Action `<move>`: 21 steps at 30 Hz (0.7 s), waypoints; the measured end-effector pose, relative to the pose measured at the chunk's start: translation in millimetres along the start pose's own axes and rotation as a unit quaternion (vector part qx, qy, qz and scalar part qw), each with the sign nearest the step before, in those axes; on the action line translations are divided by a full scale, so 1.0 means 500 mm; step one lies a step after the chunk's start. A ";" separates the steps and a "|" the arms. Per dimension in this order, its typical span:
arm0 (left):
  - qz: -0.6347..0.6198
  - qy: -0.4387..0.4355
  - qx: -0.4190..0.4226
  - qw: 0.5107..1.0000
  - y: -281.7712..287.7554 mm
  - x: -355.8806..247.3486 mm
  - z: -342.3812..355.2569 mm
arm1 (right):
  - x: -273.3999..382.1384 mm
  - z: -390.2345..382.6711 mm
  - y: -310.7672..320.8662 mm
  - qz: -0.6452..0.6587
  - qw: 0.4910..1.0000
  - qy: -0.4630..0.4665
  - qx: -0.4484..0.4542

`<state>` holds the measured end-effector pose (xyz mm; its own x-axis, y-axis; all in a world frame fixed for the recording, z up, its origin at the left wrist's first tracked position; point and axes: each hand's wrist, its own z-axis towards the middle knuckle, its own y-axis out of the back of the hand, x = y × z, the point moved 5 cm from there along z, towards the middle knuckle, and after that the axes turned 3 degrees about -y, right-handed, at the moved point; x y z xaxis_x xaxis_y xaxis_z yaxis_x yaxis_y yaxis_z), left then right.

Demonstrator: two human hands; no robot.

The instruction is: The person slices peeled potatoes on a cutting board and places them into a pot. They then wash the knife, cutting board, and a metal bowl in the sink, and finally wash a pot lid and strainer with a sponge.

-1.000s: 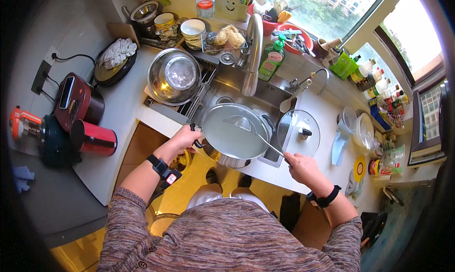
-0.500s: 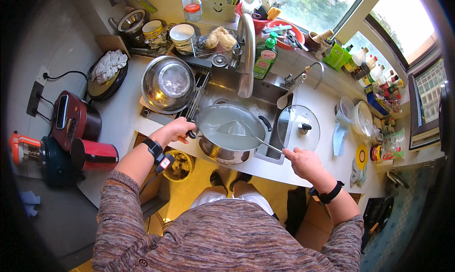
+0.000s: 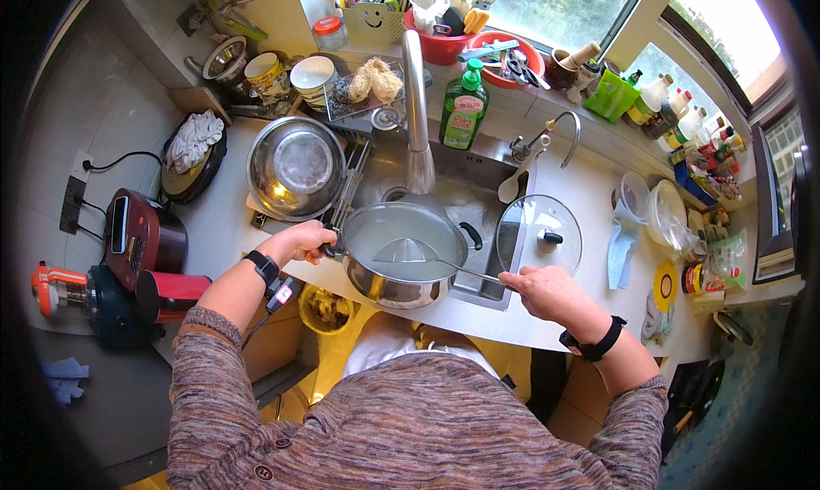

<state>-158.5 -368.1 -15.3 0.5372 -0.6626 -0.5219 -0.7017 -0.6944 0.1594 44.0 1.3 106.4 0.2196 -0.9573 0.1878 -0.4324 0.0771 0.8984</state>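
Note:
A steel pot (image 3: 400, 292) with black handles stands at the front edge of the sink, full of cloudy, whitish liquid (image 3: 384, 229). My left hand (image 3: 306, 240) is closed around the pot's left handle. In my right hand (image 3: 542, 292) is the long thin handle of a metal strainer (image 3: 413, 252); its head lies in the liquid, partly under the surface. To the right of the pot, a glass lid (image 3: 534, 242) with a dark knob rests across the sink's rim and the counter. Above the pot hangs the faucet spout (image 3: 419, 170).
An upturned steel bowl (image 3: 301, 172) sits left of the sink (image 3: 474, 174). Behind it stand a green soap bottle (image 3: 464, 110) and a wire rack (image 3: 343, 105) with scrubbers. A bin (image 3: 325, 309) is below the counter. Bottles (image 3: 675, 118) line the right window side.
The whole view has shifted a little, and my body covers more of the floor. Both hands keep their holds; the strainer's head stays in the liquid, near the pot's middle.

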 end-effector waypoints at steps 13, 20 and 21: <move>0.007 0.046 0.090 0.995 0.036 -0.034 0.059 | 0.015 0.035 0.053 -0.006 0.999 -0.048 0.012; 0.057 0.102 0.164 0.979 0.073 -0.049 0.117 | 0.042 0.073 0.100 -0.090 0.988 -0.110 0.067; 0.054 0.108 0.174 0.977 0.079 -0.050 0.128 | 0.044 0.077 0.103 -0.088 0.985 -0.119 0.086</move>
<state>-229.4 -360.9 -49.7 0.5114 -0.7961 -0.3236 -0.8560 -0.5050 -0.1106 -7.4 -26.5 141.5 0.1020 -0.9914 -0.0820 -0.5517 -0.1250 0.8246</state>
